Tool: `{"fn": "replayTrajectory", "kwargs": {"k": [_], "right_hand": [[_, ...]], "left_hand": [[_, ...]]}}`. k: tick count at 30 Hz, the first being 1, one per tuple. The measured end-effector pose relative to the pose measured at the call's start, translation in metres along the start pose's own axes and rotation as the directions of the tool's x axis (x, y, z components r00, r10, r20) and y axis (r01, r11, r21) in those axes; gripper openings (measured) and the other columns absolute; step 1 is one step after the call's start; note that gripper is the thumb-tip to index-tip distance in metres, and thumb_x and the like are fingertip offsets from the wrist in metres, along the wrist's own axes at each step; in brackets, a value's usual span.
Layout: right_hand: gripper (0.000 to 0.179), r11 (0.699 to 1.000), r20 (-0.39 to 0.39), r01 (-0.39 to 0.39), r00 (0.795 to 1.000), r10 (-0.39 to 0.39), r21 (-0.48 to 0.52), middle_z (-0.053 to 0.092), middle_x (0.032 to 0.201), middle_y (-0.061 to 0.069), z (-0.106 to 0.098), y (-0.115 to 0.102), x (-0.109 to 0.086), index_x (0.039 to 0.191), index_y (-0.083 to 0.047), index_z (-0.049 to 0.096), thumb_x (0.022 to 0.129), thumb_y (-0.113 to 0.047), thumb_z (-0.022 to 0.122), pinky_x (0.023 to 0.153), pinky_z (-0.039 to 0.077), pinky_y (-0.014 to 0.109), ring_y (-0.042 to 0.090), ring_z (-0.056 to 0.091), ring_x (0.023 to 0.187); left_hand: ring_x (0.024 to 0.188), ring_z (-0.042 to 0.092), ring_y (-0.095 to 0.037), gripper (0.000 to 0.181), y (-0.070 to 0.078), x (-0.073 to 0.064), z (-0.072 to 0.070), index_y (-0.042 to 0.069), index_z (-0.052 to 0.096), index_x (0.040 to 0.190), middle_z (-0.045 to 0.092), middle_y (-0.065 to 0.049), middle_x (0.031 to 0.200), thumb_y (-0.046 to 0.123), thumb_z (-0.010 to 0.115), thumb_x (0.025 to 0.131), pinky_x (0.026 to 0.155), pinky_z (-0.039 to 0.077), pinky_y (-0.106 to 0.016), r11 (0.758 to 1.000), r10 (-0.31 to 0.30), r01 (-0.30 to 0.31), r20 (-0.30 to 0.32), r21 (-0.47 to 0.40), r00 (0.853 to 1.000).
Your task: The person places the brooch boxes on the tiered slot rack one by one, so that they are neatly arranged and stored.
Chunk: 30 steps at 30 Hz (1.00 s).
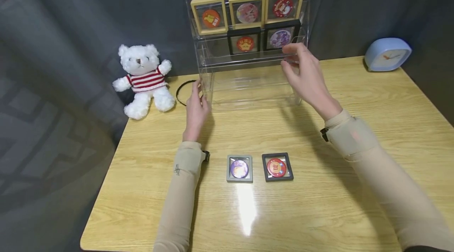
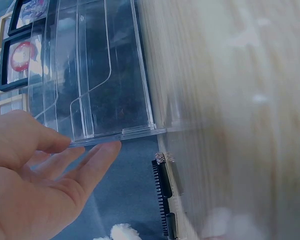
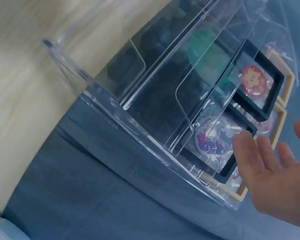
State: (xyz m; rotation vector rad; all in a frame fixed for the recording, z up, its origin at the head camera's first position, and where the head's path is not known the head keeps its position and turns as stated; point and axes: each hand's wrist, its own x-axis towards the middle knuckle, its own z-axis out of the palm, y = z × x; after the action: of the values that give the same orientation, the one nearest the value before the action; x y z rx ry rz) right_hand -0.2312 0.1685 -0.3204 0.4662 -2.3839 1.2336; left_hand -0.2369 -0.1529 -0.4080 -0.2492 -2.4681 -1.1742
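Observation:
A clear acrylic display rack (image 1: 244, 64) stands at the back of the table with framed round badges on its tiers. My left hand (image 1: 197, 110) touches the rack's left side panel with straight fingers; in the left wrist view its fingertips (image 2: 112, 146) meet the panel's edge. My right hand (image 1: 308, 74) is raised at the right, its fingers slightly bent and holding nothing. It is beside the black-framed purple badge (image 1: 281, 38), near that frame's corner in the right wrist view. Left of it stands a black-framed red badge (image 1: 244, 43). Three pale-framed badges (image 1: 247, 12) line the tier above.
A grey-framed purple badge (image 1: 239, 168) and a dark-framed red badge (image 1: 278, 167) lie on the table (image 1: 142, 193) in front. A white teddy bear (image 1: 142, 78) and a black toothed band (image 1: 180, 91) are left of the rack. A blue clock (image 1: 387, 55) stands right.

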Motion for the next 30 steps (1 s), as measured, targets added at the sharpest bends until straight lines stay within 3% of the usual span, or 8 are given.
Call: {"fn": "replayTrajectory", "kwargs": {"k": [8, 15, 24, 30], "right_hand": [[0.033, 0.998, 0.037, -0.017, 0.999, 0.015, 0.060, 0.062, 0.139, 0.024, -0.005, 0.000, -0.025, 0.139, 0.008, 0.054, 0.108, -0.002, 0.057, 0.112, 0.052, 0.057, 0.041, 0.063, 0.127], [0.037, 0.994, 0.095, -0.062, 0.994, 0.053, 0.088, 0.061, 0.140, 0.027, -0.011, 0.001, -0.047, 0.141, 0.009, 0.053, 0.106, -0.001, 0.061, 0.113, 0.050, 0.059, 0.044, 0.060, 0.130], [0.049, 0.993, 0.217, -0.086, 0.974, 0.068, 0.075, 0.059, 0.143, 0.030, -0.012, 0.001, -0.073, 0.147, 0.008, 0.050, 0.103, -0.003, 0.069, 0.115, 0.046, 0.063, 0.050, 0.058, 0.132], [0.052, 0.995, 0.293, -0.080, 0.954, 0.061, 0.054, 0.059, 0.143, 0.031, -0.008, 0.006, -0.085, 0.147, 0.009, 0.051, 0.102, -0.005, 0.073, 0.115, 0.046, 0.063, 0.050, 0.058, 0.132]], "left_hand": [[0.123, 0.065, -0.050, 0.057, 0.001, -0.001, -0.001, -0.002, 0.039, 0.159, 0.057, -0.031, 0.149, -0.013, 0.050, 0.104, 0.090, 0.064, -0.053, 1.000, -0.009, 0.009, -0.001, -0.001, 1.000], [0.117, 0.068, -0.049, 0.056, 0.001, -0.001, -0.001, -0.001, 0.038, 0.160, 0.056, -0.031, 0.150, -0.010, 0.049, 0.106, 0.085, 0.063, -0.053, 1.000, -0.018, 0.018, 0.011, 0.001, 1.000], [0.124, 0.064, -0.050, 0.057, 0.001, -0.001, -0.001, -0.001, 0.038, 0.160, 0.054, -0.031, 0.152, -0.012, 0.048, 0.105, 0.093, 0.063, -0.053, 1.000, -0.017, 0.017, 0.016, -0.007, 1.000], [0.113, 0.069, -0.049, 0.057, 0.001, 0.000, -0.002, -0.001, 0.038, 0.160, 0.055, -0.030, 0.152, -0.011, 0.049, 0.105, 0.082, 0.064, -0.052, 1.000, -0.023, 0.023, 0.020, 0.005, 1.000]]}}
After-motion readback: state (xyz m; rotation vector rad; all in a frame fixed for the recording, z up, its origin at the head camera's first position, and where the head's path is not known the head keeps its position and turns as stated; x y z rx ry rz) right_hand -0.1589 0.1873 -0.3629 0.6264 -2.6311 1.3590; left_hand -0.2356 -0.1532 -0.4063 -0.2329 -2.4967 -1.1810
